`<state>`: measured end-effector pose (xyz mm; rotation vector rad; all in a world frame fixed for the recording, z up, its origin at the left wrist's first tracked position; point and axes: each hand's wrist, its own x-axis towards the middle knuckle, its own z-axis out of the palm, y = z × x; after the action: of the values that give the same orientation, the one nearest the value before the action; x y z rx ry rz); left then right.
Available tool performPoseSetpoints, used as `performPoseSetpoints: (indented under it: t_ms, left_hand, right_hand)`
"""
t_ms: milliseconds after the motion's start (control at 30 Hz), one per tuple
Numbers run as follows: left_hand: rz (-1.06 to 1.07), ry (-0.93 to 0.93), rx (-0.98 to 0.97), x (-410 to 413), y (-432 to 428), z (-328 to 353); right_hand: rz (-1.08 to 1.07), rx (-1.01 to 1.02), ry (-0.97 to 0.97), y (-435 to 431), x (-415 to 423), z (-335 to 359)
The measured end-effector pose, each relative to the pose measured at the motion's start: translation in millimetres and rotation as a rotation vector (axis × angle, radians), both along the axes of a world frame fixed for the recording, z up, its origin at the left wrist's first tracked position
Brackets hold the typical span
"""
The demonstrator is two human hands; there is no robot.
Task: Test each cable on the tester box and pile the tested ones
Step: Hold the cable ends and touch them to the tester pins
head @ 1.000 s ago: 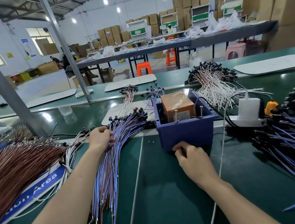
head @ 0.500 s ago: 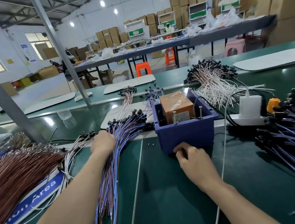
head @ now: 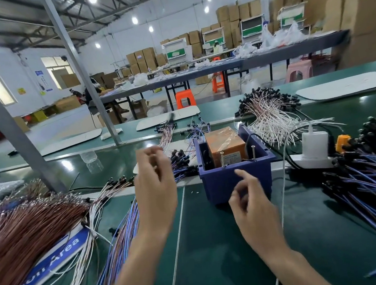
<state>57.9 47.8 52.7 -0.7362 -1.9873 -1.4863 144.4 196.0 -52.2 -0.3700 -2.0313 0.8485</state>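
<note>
L hand was raised over the blue cable pile, fingers bunched and blurred; couldn't tell if a cable was pinched. R hand hung loosely curled, nothing seen in it, just in front of the tester box. Pile ran lengthwise away from me, connectors at far end, left of box. R hand was nearer the box's pins.

The left hand has lifted off the blue cable pile at the table's left side and now hangs above it. The right hand has risen from the tabletop before the tester box. Motion blur hides any grip.
</note>
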Motion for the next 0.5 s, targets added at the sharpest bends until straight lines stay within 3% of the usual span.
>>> performPoseSetpoints:
  t_ms: [100, 233, 300, 400, 500]
  left_hand:
    - [-0.064, 0.130, -0.172, 51, 9, -19]
    - [-0.253, 0.345, -0.364, 80, 25, -39]
    - [-0.343, 0.463, -0.429, 83, 34, -41]
    - [-0.314, 0.622, -0.511, 77, 47, -42]
    - [-0.227, 0.662, -0.546, 64, 50, -49]
  right_hand:
    - [-0.139, 0.054, 0.335, 6, 22, 6]
    - [-0.095, 0.386, 0.241, 29, 43, 13]
    - [-0.053, 0.457, 0.189, 33, 44, 13]
    - [-0.178, 0.243, 0.126, 38, 46, 14]
    - [-0.123, -0.259, 0.162, 49, 45, 10]
